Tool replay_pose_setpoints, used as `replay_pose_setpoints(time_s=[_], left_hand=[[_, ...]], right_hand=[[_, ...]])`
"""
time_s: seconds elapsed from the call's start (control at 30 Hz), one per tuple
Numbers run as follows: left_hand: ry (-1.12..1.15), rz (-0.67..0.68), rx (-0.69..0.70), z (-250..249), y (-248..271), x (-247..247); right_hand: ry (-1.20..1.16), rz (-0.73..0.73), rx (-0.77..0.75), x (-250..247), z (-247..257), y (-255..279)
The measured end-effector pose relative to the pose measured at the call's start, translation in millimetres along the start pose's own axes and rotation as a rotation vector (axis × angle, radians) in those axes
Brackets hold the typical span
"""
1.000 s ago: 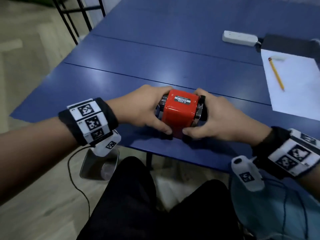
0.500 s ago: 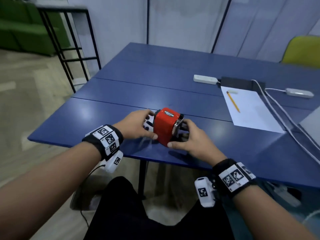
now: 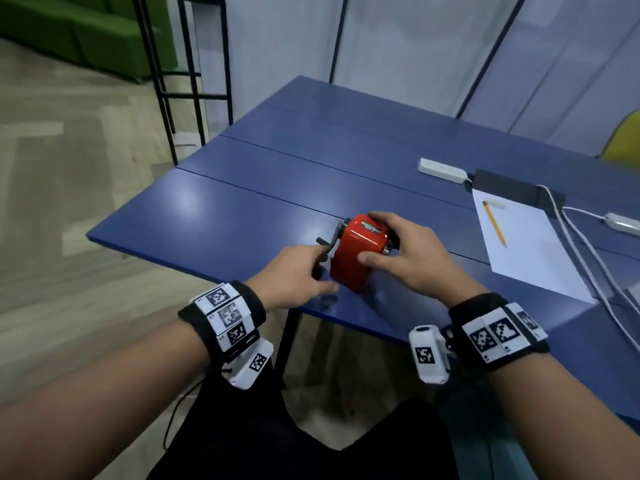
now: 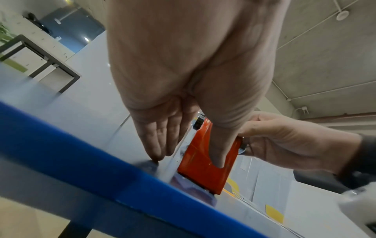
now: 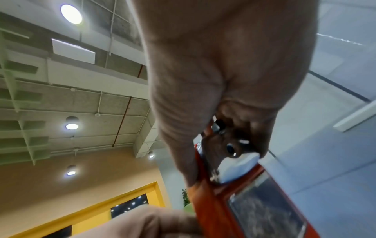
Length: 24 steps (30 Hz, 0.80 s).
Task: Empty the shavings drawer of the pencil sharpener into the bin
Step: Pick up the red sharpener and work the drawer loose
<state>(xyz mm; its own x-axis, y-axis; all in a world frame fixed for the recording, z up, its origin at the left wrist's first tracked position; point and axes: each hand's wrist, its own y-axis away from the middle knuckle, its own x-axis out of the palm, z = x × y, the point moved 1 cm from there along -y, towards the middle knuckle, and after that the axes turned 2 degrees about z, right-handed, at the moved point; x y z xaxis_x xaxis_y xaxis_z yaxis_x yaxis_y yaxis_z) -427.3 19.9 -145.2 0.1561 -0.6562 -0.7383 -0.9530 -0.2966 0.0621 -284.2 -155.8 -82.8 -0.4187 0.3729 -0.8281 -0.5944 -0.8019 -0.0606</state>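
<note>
The red pencil sharpener (image 3: pixel 358 252) stands on the blue table (image 3: pixel 242 216) near its front edge. Its black crank (image 3: pixel 323 244) sticks out to the left. My right hand (image 3: pixel 398 251) grips the body from the right, fingers over the top and thumb on the near side. In the right wrist view the clear shavings drawer (image 5: pixel 264 214) sits in the body with dark shavings behind its window. My left hand (image 3: pixel 304 271) is beside the sharpener's left side; in the left wrist view its fingers (image 4: pixel 156 145) point straight down at the table and the thumb lies against the red wall (image 4: pixel 203 173). No bin is in view.
A white sheet (image 3: pixel 526 251) with a yellow pencil (image 3: pixel 495 224) lies at the right. Behind it are a white power strip (image 3: pixel 441 170), a black block (image 3: pixel 512 188) and white cables (image 3: pixel 588 251). A black metal rack (image 3: pixel 180 81) stands off the table's far left.
My left hand has let go of the sharpener's left side and drawn back toward me, baring the crank. My right hand has shifted up over the top. The head view has swung.
</note>
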Motion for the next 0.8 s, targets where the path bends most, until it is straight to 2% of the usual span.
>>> replay_pose_setpoints(time_s=[0.13, 0.27, 0.5, 0.63, 0.8], left_hand=[[0.032, -0.025, 0.014, -5, 10, 4], [0.090, -0.038, 0.034, -2, 16, 16], [0.163, -0.048, 0.059, -5, -3, 25], [0.204, -0.085, 0.007, 0, -18, 27], [0.128, -0.165, -0.049, -4, -28, 26]], right_hand=[[0.079, 0.144, -0.035, -22, -4, -14], [0.215, 0.222, -0.074, -32, -2, -26], [0.199, 0.221, -0.085, -30, -7, -27], [0.199, 0.224, -0.084, -30, -7, -28], [0.218, 0.214, -0.082, -29, -9, -29]])
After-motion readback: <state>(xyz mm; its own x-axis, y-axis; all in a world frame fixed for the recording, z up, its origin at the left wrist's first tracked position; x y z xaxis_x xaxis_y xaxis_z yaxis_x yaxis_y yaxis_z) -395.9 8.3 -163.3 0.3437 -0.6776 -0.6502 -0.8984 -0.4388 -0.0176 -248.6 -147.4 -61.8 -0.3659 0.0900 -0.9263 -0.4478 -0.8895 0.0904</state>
